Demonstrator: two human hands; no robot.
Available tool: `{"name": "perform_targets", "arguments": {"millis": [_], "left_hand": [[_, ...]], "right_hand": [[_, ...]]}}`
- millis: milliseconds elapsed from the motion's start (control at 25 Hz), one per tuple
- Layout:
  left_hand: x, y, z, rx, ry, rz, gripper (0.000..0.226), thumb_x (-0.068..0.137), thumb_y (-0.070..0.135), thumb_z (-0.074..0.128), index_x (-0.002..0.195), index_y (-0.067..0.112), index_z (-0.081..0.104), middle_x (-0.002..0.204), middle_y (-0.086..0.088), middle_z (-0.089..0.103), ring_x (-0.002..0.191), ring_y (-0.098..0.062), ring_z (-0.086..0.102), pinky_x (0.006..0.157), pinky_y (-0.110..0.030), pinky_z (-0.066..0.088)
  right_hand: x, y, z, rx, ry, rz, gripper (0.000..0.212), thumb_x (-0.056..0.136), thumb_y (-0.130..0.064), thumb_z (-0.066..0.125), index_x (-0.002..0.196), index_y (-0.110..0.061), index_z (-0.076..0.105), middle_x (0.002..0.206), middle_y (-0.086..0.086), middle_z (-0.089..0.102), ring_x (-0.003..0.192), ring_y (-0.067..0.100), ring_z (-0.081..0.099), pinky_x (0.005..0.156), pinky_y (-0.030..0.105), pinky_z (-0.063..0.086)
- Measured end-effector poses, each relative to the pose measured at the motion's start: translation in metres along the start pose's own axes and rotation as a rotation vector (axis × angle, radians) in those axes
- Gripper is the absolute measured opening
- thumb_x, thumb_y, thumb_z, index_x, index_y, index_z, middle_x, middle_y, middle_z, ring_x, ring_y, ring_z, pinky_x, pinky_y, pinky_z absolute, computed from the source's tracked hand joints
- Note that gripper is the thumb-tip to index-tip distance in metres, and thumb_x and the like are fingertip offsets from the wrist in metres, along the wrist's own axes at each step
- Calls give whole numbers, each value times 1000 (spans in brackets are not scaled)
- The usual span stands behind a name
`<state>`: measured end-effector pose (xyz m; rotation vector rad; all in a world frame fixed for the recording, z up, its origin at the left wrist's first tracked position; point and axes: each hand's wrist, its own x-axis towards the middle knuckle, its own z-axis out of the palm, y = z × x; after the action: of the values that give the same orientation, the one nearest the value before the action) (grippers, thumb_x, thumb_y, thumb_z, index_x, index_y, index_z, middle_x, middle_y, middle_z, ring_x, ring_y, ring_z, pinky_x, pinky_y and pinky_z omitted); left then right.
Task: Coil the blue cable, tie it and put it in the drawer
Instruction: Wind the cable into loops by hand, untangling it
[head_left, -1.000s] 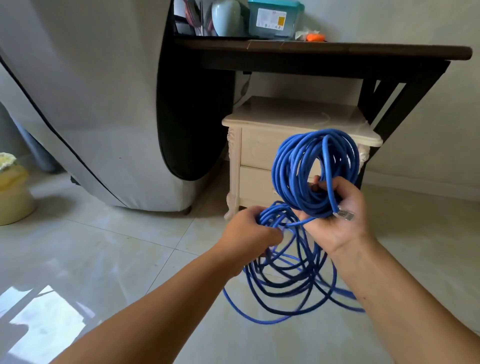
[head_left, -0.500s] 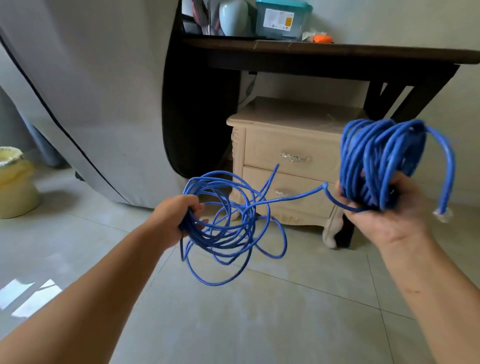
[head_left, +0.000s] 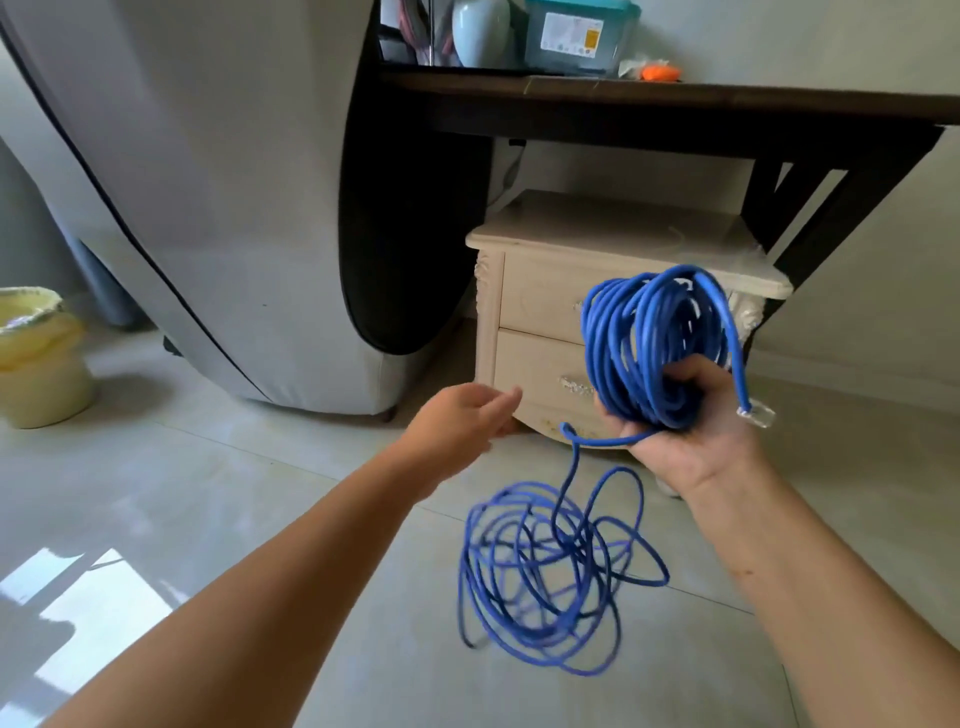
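My right hand (head_left: 691, 436) grips a tight coil of the blue cable (head_left: 649, 343), held upright in front of the cream nightstand. A clear plug (head_left: 756, 414) on the cable's end dangles at the right of that hand. One strand runs down from the coil to a loose tangle of blue loops (head_left: 550, 577), blurred, below my hands over the floor. My left hand (head_left: 462, 421) is empty, fingers loosely extended, left of the coil and above the tangle. The nightstand's two drawers (head_left: 535, 306) are closed.
A dark wooden table (head_left: 675, 104) stands over the nightstand (head_left: 597, 234), carrying a teal box, a vase and an orange item. A grey covered appliance (head_left: 208, 208) fills the left. A yellow bin (head_left: 36, 358) sits at far left. The floor is pale tile.
My left hand has let go of the loose loops, which have dropped toward the floor. My right hand with the coil has moved left, back in front of the nightstand.
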<state>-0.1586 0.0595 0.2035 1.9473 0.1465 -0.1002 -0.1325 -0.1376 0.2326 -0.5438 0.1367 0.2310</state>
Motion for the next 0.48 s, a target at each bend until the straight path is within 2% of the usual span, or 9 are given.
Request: {"name": "perform_targets", "arguments": {"millis": [80, 120, 200, 320, 400, 480], "left_hand": [[-8, 16, 14, -315, -189, -140, 61, 102, 54, 38, 101, 2, 71, 91, -16, 75, 86, -26, 73, 80, -41, 61], [-11, 18, 21, -379, -266, -229, 67, 102, 57, 33, 101, 1, 69, 89, -19, 75, 84, -28, 74, 74, -38, 62], [-13, 13, 31, -451, -372, -373, 59, 102, 55, 37, 111, 1, 60, 94, -23, 75, 89, -32, 74, 74, -39, 61], [-14, 10, 32, -571, -410, -448, 28, 101, 26, 53, 115, 2, 52, 103, -25, 73, 90, -33, 74, 80, -40, 61], [-14, 12, 33, -699, -399, -470, 22, 99, 10, 52, 118, -2, 54, 99, -26, 72, 86, -31, 74, 80, -38, 62], [-14, 11, 36, -825, -356, -454, 23, 98, -2, 47, 119, -4, 54, 89, -23, 70, 76, -27, 73, 78, -37, 62]], "right_hand": [[2, 8, -2, -38, -26, 34, 18, 63, -1, 50, 77, -11, 55, 87, 6, 53, 93, 29, 55, 66, 46, 57], [2, 12, -2, -51, -38, 45, 16, 65, 0, 49, 77, -10, 54, 87, 7, 52, 92, 29, 56, 66, 46, 57], [-1, 15, -1, -62, -59, 51, 13, 70, 0, 47, 76, -9, 53, 83, 7, 52, 82, 28, 59, 64, 46, 57], [-3, 11, -3, -40, -74, 55, 15, 69, 0, 48, 77, -9, 57, 87, 7, 54, 89, 28, 58, 66, 47, 57], [-3, 5, -6, -90, -60, 111, 19, 65, 0, 53, 79, -10, 58, 91, 8, 54, 97, 29, 55, 68, 53, 57], [-6, 1, -9, -230, -56, 242, 35, 54, -1, 62, 88, -10, 56, 99, 14, 53, 94, 34, 61, 77, 67, 52]]}}
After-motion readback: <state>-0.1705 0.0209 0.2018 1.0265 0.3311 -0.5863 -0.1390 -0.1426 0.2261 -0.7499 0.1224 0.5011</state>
